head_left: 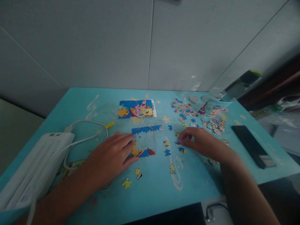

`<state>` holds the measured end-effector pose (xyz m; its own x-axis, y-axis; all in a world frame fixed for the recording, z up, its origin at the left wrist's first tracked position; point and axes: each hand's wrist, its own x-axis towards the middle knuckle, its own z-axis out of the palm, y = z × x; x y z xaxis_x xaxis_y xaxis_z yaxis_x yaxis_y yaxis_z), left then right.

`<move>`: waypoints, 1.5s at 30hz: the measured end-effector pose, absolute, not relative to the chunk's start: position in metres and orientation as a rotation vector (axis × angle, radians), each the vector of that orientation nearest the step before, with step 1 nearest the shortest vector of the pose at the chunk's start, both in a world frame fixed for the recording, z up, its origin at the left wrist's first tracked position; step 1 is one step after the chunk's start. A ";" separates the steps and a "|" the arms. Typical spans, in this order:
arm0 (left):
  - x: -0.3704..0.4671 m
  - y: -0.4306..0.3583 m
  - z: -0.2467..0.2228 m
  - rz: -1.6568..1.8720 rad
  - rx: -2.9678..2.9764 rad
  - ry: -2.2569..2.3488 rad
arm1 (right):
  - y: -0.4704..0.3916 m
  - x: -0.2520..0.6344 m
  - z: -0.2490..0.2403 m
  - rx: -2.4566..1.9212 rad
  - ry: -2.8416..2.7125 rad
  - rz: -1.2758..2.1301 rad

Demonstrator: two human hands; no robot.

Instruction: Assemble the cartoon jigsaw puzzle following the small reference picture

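Blue border (146, 128) begun, middle to fill

My puzzle lies in front of me, between my hands. Its top row looks joined, and so does the bottom row (143, 152); the left side is partly under my left hand (117, 148), so I can't tell how complete it is. On the right the frame gapes, and within it mostly tabletop shows. I judge it early work: most of the pieces wait in the heap (182, 109) and in the paler pile (214, 125), with a few strays between my hands and two yellow ones (127, 183) nearer me.

My left thumb stands away from the fingers, which rest by the puzzle's left edge, gripping nothing I can see. My right hand (199, 139) has thumb and forefinger drawn close at some small pieces (177, 142); whether they pinch one, I can't tell.

SpongeBob shows on the card (138, 109) behind the puzzle. Print on its white strip is too blurred to read, as are any marks on the cable's yellow tag (109, 125). I can read no brand anywhere.
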<state>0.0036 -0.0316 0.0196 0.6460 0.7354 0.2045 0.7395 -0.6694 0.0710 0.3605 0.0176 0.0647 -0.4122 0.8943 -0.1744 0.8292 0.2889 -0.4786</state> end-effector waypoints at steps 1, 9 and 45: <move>0.004 -0.031 0.020 -0.346 -2.833 -1.265 | 0.018 0.363 0.066 -1.663 -2.402 0.748; 0.002 -0.031 0.015 -0.340 -2.801 -1.278 | 0.020 0.392 0.067 -1.841 -2.432 0.861; 0.010 -0.031 0.028 -0.304 -2.805 -1.234 | -0.011 0.303 0.039 -1.204 -2.304 1.100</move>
